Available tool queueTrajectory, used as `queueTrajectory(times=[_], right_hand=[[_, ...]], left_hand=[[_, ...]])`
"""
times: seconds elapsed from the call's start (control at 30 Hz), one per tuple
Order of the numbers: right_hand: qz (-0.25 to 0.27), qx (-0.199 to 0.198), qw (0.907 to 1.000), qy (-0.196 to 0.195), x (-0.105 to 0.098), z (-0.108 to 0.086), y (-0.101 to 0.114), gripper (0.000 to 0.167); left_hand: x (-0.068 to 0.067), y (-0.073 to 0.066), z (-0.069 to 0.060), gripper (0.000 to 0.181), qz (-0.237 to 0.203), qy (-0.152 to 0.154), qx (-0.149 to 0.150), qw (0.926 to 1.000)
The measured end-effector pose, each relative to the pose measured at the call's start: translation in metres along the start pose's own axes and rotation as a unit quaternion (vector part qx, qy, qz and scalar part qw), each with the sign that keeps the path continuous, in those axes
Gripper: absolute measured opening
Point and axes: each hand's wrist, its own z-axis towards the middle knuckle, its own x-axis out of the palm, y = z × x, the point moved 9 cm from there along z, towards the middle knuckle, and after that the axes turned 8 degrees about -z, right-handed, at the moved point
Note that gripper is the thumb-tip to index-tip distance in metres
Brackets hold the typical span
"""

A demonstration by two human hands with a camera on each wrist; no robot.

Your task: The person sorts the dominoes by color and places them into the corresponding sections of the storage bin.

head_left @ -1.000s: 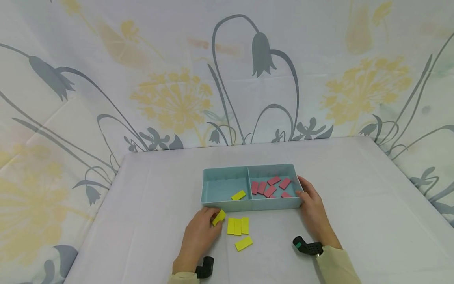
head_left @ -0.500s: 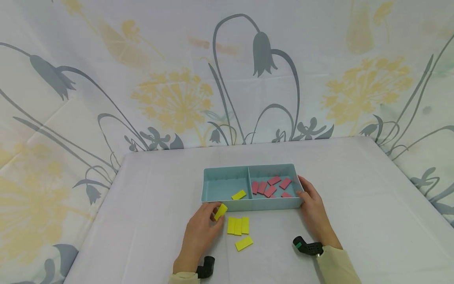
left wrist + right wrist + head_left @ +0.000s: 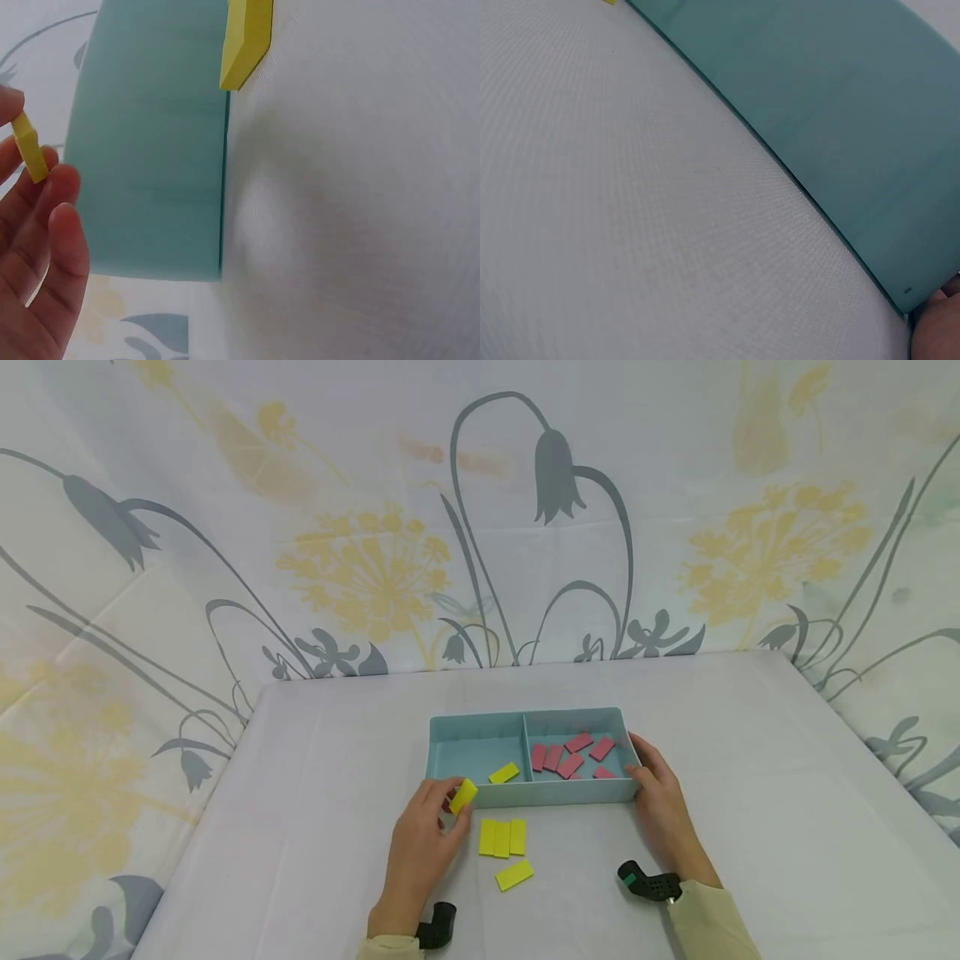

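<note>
My left hand [image 3: 425, 839] pinches a yellow domino-shaped tile [image 3: 463, 796] between thumb and fingers, raised at the front left corner of a teal two-part box [image 3: 510, 796]. In the left wrist view the tile [image 3: 30, 148] is held up near the box's top edge. The box's left compartment has one yellow tile [image 3: 504, 772]; in the right one lie several pink tiles [image 3: 579, 742]. At the box's right end my right hand [image 3: 663, 806] grips the wall, its thumb at the front corner. Only a bit of that hand [image 3: 937, 334] shows in the right wrist view.
In front of the box three yellow tiles [image 3: 502, 839] lie side by side on the white cloth [image 3: 570, 893]. Closer to me is a single slanted yellow tile [image 3: 514, 875]. A patterned curtain [image 3: 375, 527] rises behind the table's far edge.
My left hand has lifted the yellow tile from in front of the box up to its front rim. The right hand and the box stay nearly still.
</note>
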Motion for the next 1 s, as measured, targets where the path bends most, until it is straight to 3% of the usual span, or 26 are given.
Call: queueTrajectory(times=[0.27,0.47,0.67,1.0], right_hand=[[0.015,-0.002,0.9999,-0.007,0.003,0.001,0.000,0.048],[0.018,0.001,0.9998,-0.006,0.003,0.000,0.001,0.048],[0.012,0.006,0.9999,-0.008,0.001,-0.001,0.000,0.049],[0.019,0.003,0.9997,-0.013,0.000,0.000,0.002,0.049]], left_hand=[[-0.006,0.001,0.006,0.030,0.003,-0.042,-0.006,0.9991],[-0.006,-0.003,0.015,0.030,0.000,-0.045,0.004,0.9990],[-0.004,-0.004,0.029,0.030,-0.013,-0.019,-0.001,0.9997],[0.020,0.005,0.049,0.029,-0.033,0.076,-0.052,0.9952]])
